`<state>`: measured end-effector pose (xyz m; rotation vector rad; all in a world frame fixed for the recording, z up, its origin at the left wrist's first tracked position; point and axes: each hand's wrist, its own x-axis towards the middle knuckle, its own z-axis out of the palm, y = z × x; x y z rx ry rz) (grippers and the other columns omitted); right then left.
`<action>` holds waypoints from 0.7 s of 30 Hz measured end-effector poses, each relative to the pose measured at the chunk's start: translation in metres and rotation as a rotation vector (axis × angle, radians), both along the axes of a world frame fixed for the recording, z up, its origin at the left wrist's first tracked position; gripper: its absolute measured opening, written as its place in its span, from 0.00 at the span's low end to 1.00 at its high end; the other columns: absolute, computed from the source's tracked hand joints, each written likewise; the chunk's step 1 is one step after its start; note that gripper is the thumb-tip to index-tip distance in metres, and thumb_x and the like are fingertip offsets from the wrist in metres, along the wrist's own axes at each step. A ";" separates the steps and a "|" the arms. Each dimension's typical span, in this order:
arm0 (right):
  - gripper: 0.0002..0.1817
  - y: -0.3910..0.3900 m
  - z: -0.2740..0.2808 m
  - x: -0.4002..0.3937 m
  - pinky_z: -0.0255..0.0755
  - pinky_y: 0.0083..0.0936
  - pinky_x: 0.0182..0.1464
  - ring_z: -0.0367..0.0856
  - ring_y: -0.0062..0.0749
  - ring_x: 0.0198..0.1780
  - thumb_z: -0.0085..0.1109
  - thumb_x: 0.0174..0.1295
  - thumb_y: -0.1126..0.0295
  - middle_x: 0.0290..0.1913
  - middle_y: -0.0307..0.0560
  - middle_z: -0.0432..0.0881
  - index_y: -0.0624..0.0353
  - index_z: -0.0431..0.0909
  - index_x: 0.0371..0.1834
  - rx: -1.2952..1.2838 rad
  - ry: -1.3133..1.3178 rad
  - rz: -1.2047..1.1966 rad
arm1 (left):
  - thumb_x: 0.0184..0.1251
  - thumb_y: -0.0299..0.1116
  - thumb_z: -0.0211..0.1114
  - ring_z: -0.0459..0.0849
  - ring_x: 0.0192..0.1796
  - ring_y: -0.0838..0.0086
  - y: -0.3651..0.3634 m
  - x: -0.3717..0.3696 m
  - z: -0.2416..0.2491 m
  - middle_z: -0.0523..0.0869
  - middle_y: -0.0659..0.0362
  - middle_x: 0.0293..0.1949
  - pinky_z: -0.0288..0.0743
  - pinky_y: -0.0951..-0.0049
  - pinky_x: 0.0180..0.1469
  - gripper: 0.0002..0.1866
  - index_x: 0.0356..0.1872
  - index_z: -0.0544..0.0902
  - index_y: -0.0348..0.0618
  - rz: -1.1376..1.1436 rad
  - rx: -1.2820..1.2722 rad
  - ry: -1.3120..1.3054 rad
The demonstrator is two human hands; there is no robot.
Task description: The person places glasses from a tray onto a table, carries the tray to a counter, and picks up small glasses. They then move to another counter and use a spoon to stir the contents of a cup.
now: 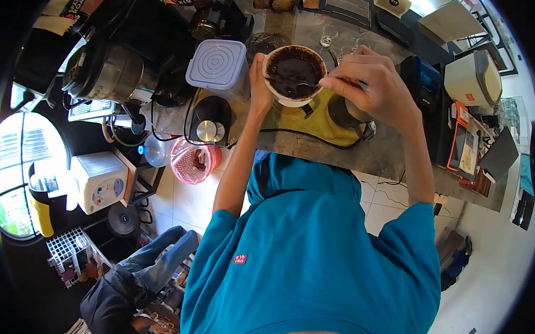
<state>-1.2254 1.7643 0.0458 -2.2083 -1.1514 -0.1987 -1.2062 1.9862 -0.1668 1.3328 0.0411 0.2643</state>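
A white cup (297,101) of dark brown liquid, with grounds or residue clinging round its inner rim, is tilted toward me over the counter. My left hand (260,88) is closed on its left side. In the fingers of my right hand (373,84) is a metal spoon (304,84), its bowl dipping into the liquid near the right side. Under the cup and right hand lies a yellow cloth (295,122). A metal pitcher (343,111) stands on that cloth, partly covered by my right hand.
A lidded plastic container (217,64) stands left of the cup, with a black scale-like device (210,125) nearer me. Small glasses (329,34) sit behind. A pink basket bin (193,161) is on the floor. Another person (122,296) bends at lower left.
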 end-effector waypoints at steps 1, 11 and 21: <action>0.13 0.000 0.000 -0.001 0.69 0.33 0.42 0.74 0.39 0.24 0.67 0.63 0.62 0.24 0.47 0.81 0.60 0.84 0.27 -0.004 -0.008 0.030 | 0.81 0.55 0.42 0.82 0.44 0.79 0.000 0.000 0.001 0.83 0.61 0.41 0.78 0.76 0.49 0.25 0.46 0.76 0.42 0.015 0.002 0.006; 0.13 0.013 -0.033 0.011 0.68 0.32 0.44 0.76 0.40 0.29 0.66 0.62 0.59 0.27 0.45 0.81 0.58 0.85 0.29 -0.117 -0.021 0.032 | 0.82 0.54 0.43 0.81 0.44 0.80 -0.006 -0.006 0.016 0.82 0.62 0.42 0.77 0.76 0.50 0.24 0.46 0.76 0.44 0.036 0.004 -0.028; 0.14 0.020 -0.059 0.030 0.69 0.34 0.43 0.76 0.42 0.30 0.64 0.63 0.59 0.28 0.45 0.84 0.58 0.85 0.29 -0.041 -0.193 -0.084 | 0.83 0.52 0.41 0.75 0.41 0.80 -0.008 -0.005 0.018 0.77 0.61 0.36 0.72 0.78 0.47 0.25 0.39 0.74 0.39 0.003 -0.134 0.018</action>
